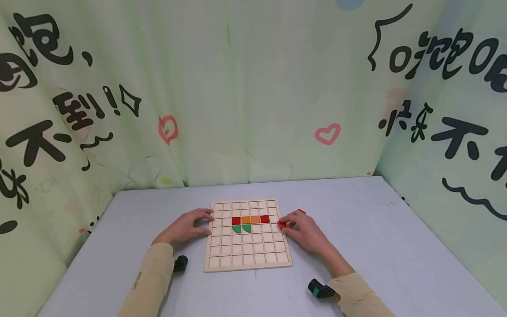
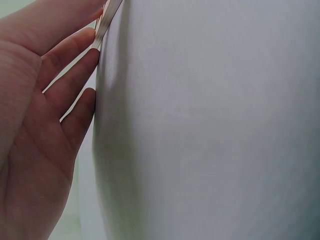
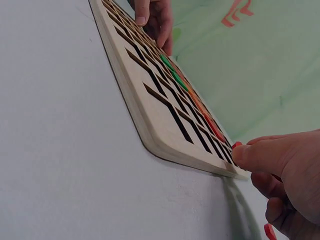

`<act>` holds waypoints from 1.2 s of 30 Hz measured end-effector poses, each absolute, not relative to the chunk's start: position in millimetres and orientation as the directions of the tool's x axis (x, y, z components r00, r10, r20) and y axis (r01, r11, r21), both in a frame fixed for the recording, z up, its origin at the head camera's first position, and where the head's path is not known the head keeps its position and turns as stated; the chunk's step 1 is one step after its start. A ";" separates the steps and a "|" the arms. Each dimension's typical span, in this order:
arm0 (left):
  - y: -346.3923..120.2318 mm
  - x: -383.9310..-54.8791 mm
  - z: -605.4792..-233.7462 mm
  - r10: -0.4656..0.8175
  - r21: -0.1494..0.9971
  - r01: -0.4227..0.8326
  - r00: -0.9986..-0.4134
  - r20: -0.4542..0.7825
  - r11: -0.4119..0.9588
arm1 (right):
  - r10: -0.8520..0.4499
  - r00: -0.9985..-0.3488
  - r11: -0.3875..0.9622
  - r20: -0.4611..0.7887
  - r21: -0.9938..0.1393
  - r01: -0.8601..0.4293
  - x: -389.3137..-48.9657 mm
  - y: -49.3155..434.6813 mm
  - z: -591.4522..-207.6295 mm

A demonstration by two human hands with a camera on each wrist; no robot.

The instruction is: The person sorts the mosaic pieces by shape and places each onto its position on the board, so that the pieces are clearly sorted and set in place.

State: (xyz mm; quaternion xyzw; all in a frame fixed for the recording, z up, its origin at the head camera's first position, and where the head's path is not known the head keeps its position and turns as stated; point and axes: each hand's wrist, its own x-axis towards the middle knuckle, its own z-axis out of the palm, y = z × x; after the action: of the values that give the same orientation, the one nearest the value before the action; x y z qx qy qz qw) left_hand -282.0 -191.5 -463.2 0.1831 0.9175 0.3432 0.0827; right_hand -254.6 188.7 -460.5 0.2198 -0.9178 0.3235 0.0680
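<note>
A wooden grid board (image 1: 247,259) lies flat on the table. One row holds a red square (image 1: 236,220), two orange squares (image 1: 251,219) and another red square (image 1: 264,219). Below them sit two green quarter-circle tiles (image 1: 241,228) side by side. My left hand (image 1: 184,226) rests at the board's left edge, thumb and fingers spread and touching the frame. Over the right edge, my right hand (image 1: 306,233) pinches a small red tile (image 1: 281,225) between thumb and finger; its full shape is covered by the fingertips.
Another red tile (image 1: 302,211) lies on the table beyond the right hand, partly hidden by it. The white table (image 1: 340,193) ends at a printed curtain (image 1: 277,88) behind and on both sides. Black wrist devices (image 1: 318,289) sit near the sleeves.
</note>
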 end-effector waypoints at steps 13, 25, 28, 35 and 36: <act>-189.8 -279.5 -461.0 0.391 0.649 0.278 -0.920 -0.032 0.708 | -0.399 -0.884 0.666 0.242 -0.587 -0.461 -248.6 178.4 -459.8; -190.3 -279.9 -462.1 0.382 0.659 0.260 -0.923 -0.045 0.706 | -0.397 -0.890 0.677 0.223 -0.584 -0.449 -250.4 173.8 -457.8; -191.3 -280.9 -462.9 0.389 0.655 0.271 -0.921 -0.037 0.705 | -0.381 -0.898 0.685 0.220 -0.585 -0.434 -251.2 171.1 -456.4; -193.3 -281.0 -461.1 0.408 0.665 0.289 -0.913 -0.026 0.688 | -0.352 -0.912 0.701 0.212 -0.585 -0.407 -252.4 164.8 -455.7; -193.4 -280.9 -460.8 0.411 0.665 0.293 -0.911 -0.024 0.687 | -0.350 -0.912 0.701 0.212 -0.587 -0.405 -252.6 163.9 -455.8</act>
State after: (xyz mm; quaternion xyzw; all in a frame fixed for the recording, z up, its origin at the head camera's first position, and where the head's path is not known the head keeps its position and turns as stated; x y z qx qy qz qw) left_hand -280.9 -193.4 -460.8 0.1925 0.9143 0.3458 0.0858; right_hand -252.6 163.9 -455.8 0.2050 -0.9213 0.3278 0.0420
